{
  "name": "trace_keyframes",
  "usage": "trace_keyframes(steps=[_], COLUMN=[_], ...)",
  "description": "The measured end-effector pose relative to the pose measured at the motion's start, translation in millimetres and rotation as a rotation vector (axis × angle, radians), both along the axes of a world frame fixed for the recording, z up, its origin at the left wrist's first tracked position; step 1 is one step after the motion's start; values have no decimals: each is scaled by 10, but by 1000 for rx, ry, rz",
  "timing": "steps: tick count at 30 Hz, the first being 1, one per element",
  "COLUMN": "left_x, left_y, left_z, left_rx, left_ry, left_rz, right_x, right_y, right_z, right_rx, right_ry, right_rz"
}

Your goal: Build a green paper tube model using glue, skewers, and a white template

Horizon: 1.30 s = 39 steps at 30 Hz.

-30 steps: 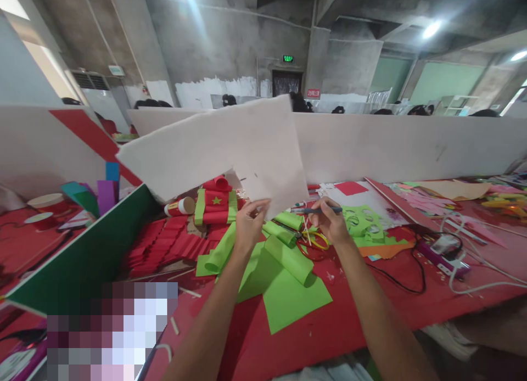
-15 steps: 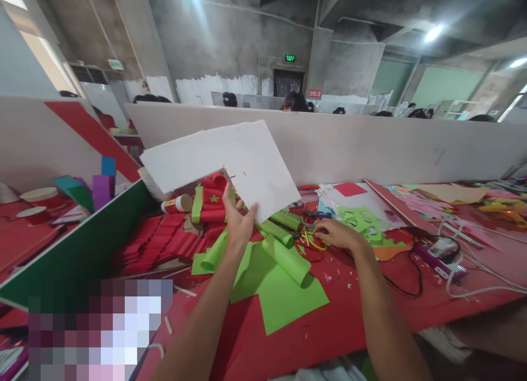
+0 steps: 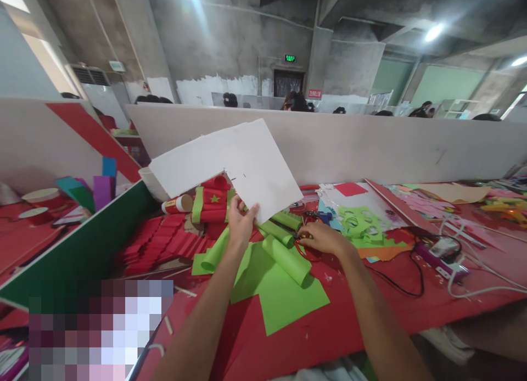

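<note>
My left hand (image 3: 240, 220) is raised over the red table (image 3: 349, 320) and pinches the lower edge of a white L-shaped sheet of card (image 3: 230, 164), which tilts up to the left. My right hand (image 3: 323, 239) rests low on the table, fingers curled down onto a red-and-yellow pair of scissors (image 3: 308, 248) beside rolled green paper (image 3: 287, 257). Whether it grips the scissors is hidden by the fingers. A flat green sheet (image 3: 284, 298) lies in front of both hands.
Red folded paper strips (image 3: 160, 244), a red and green star-marked roll (image 3: 214, 199), a green board (image 3: 78, 249), cut green stencil paper (image 3: 359, 222), a purple power strip with cables (image 3: 442, 260) and a white partition wall (image 3: 391, 145) surround the hands. Other people sit beyond the partition.
My right hand has dropped from holding a pen in the air down to the scissors on the table. The white card has lowered and shifted slightly right in my left hand.
</note>
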State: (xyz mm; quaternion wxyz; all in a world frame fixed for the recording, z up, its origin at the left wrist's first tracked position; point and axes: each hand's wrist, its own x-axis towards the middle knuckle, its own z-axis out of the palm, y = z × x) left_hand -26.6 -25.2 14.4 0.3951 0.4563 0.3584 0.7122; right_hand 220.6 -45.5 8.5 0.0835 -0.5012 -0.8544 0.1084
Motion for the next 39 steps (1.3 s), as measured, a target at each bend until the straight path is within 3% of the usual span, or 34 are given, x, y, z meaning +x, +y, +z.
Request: trace_keyframes(steps=[14, 21, 28, 39], left_x=[7, 11, 8, 11], left_y=[-30, -60, -32, 5], left_z=[18, 64, 44, 3], left_rx=[-11, -15, -15, 1], left_ry=[19, 2, -21, -41], left_rz=[-6, -10, -40, -79], right_x=[83, -45, 21, 232], right_y=[16, 41, 30, -27], right_z=[-24, -130, -123, -18], right_rx=[-69, -66, -151, -275], right_ry=[-214, -242, -229, 107], right_rz=[-319, -205, -134, -34])
